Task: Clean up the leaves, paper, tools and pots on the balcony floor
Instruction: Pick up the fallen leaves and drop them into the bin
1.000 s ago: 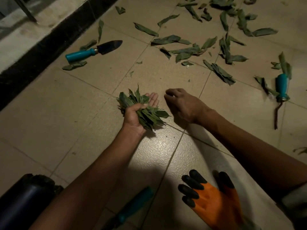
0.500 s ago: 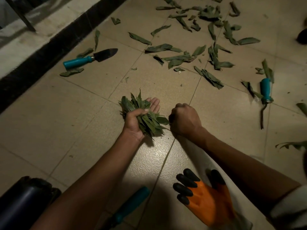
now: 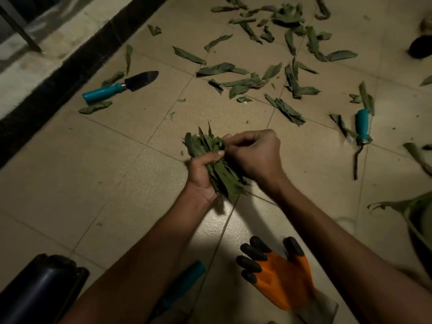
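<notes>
My left hand [image 3: 202,173] grips a thick bunch of green leaves [image 3: 205,148] above the tiled floor. My right hand [image 3: 253,150] is against the bunch from the right, its curled fingers pinching leaves at the top of it. Many loose green leaves [image 3: 247,83] lie scattered over the tiles farther out. A trowel with a teal handle [image 3: 117,87] lies at the left by the black border. A second teal-handled tool [image 3: 361,127] with a thin metal prong lies at the right.
An orange glove with black fingertips [image 3: 278,277] lies on the floor near me, on a pale sheet. Another teal handle [image 3: 184,284] shows under my left forearm. A dark cylinder [image 3: 39,288] stands bottom left. A green rim [image 3: 416,220] sits at the right edge.
My right hand left the floor, closed, and came over to the bunch in my left hand. The bunch now stands more upright between both hands.
</notes>
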